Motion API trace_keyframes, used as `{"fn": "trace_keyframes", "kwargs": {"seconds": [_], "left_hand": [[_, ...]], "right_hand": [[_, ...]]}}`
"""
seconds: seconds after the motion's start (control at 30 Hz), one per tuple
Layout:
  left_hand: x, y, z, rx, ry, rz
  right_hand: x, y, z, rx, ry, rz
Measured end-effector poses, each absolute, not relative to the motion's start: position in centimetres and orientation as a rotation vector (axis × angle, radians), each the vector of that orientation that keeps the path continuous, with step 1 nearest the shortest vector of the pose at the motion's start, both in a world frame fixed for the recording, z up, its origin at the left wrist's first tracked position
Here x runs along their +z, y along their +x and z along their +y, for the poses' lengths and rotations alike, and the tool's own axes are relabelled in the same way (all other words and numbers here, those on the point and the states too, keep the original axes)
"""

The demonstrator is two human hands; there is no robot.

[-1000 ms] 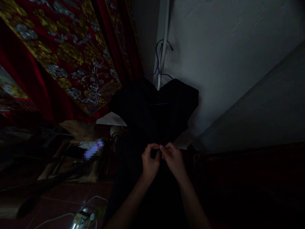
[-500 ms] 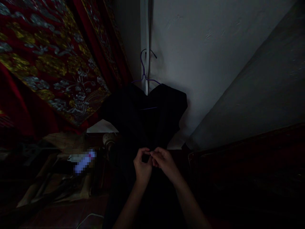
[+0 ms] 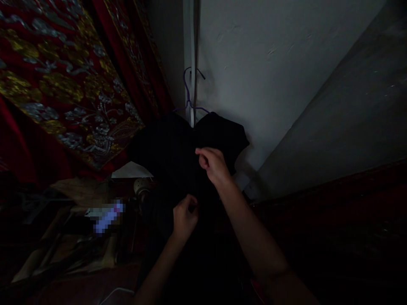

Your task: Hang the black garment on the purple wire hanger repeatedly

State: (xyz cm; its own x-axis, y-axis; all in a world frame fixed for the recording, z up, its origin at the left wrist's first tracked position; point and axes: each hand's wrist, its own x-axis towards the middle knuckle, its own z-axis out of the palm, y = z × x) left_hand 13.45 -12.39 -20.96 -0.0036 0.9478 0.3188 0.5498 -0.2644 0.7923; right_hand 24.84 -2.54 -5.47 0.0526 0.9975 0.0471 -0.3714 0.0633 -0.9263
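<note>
A very dark, short-sleeved garment (image 3: 165,148) hangs in front of me on a thin purple wire hanger (image 3: 187,91). My left hand (image 3: 185,215) is low on the garment's front, thumb and fingertips closed in a pinch on its cloth. Higher up, near the neckline, my right hand (image 3: 213,162) is also pinched shut, its fingertips pointing left. Whatever lies between the right fingertips is too dark and small to make out. Folds and fastenings are lost in the shadow.
The hanger hooks at a narrow pale upright strip (image 3: 192,38) by a grey wall (image 3: 254,63). Red cloth with gold and silver embroidery (image 3: 60,84) hangs at left. Below it stand a low wooden frame (image 3: 110,252), a pale clog (image 3: 141,185) and a white cord (image 3: 117,290).
My hands were together at the garment's front; my right hand has moved up and away towards the neckline. My left hand stays low. The neck opening and the hanger's lower bar no longer show.
</note>
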Motion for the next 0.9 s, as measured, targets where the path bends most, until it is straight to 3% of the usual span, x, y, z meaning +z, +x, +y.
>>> {"fn": "trace_keyframes", "kwargs": {"seconds": [0.13, 0.27, 0.47, 0.57, 0.73, 0.9], "left_hand": [[-19.9, 12.2, -10.9, 0.961, 2.109, 1.508], [-16.8, 10.6, -8.9, 0.825, 2.252, 1.382], [-6.0, 8.9, -5.1, 1.615, 2.252, 1.172], [-1.7, 8.8, -3.0, 1.669, 2.432, 1.08], [-0.1, 9.7, -1.9, 1.595, 2.611, 1.055], [-0.1, 9.0, -2.8, 1.944, 2.285, 1.088]], "right_hand": [[-0.3, 24.0, -0.5, 1.256, -0.774, -1.043], [-0.2, 23.2, -2.3, 1.198, -0.768, -1.146], [-1.4, 23.7, -3.7, 1.058, -0.794, -1.163], [-1.0, 24.0, -3.6, 0.987, -0.758, -1.209], [-2.2, 24.5, -2.3, 0.857, -0.789, -1.305], [-7.5, 24.6, -1.2, 0.914, -1.033, -1.325]]}}
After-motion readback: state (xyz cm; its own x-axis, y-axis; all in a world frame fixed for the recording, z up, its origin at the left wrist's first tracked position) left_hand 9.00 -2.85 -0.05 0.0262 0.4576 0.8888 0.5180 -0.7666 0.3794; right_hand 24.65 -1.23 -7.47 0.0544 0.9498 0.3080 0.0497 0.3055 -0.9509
